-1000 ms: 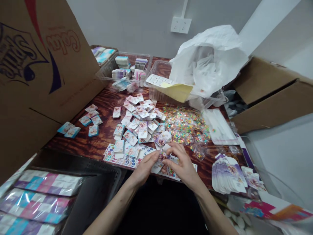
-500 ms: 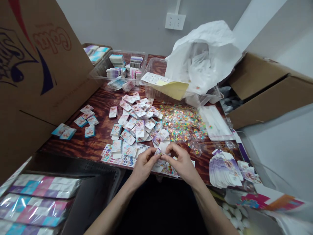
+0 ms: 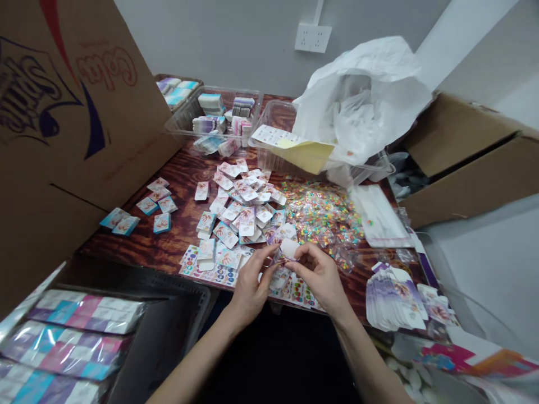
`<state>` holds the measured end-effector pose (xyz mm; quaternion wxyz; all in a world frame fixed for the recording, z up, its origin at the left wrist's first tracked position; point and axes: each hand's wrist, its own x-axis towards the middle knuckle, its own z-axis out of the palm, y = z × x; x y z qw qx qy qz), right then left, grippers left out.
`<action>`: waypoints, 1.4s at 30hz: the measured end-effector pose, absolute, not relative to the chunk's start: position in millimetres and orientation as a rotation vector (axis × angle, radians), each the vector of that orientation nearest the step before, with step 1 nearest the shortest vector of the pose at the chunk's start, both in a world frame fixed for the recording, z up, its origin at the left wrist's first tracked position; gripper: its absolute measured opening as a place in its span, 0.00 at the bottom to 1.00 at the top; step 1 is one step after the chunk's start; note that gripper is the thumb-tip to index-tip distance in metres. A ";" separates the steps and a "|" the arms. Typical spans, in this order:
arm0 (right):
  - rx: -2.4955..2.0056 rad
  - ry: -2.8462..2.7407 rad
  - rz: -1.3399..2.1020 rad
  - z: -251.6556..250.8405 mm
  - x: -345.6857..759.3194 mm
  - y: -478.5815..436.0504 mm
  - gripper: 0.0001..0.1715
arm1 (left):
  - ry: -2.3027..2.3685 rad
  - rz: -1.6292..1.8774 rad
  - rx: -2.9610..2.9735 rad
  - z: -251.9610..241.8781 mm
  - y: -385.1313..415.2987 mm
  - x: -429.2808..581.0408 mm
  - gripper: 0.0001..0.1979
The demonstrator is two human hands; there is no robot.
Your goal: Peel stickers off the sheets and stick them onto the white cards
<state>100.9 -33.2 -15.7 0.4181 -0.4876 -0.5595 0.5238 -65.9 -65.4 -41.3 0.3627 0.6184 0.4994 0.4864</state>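
Left hand [image 3: 251, 286] and right hand [image 3: 318, 279] pinch a white card [image 3: 288, 248]; a slip could drop it among nearby clear sachets [image 3: 320, 216].

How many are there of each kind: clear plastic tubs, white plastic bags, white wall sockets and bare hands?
Clear plastic tubs: 2
White plastic bags: 1
White wall sockets: 1
Bare hands: 2
Total: 6
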 end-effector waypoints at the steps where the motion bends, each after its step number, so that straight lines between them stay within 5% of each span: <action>1: -1.216 -1.364 1.303 -17.6 100.2 -34.5 0.12 | 1.262 1.244 1.615 -39.8 -64.9 -66.7 0.19; 13: -1.184 -1.444 1.164 -26.0 101.0 -44.3 0.04 | 1.150 1.018 1.402 -34.4 -60.5 -77.0 0.12; 16: -1.202 -1.353 1.249 -23.7 101.3 -41.8 0.06 | 1.146 0.986 1.376 -32.2 -60.4 -76.6 0.13; 20: -1.188 -1.245 1.383 -19.8 102.7 -39.0 0.22 | 1.125 1.009 1.233 -30.3 -61.5 -73.7 0.16; 25: -1.142 -1.491 1.362 -16.8 108.9 -38.2 0.07 | 1.101 1.030 1.188 -31.6 -63.3 -72.4 0.19; 42: -1.355 -1.314 1.344 -16.9 105.6 -35.9 0.10 | 1.105 0.932 1.256 -31.6 -66.4 -76.2 0.18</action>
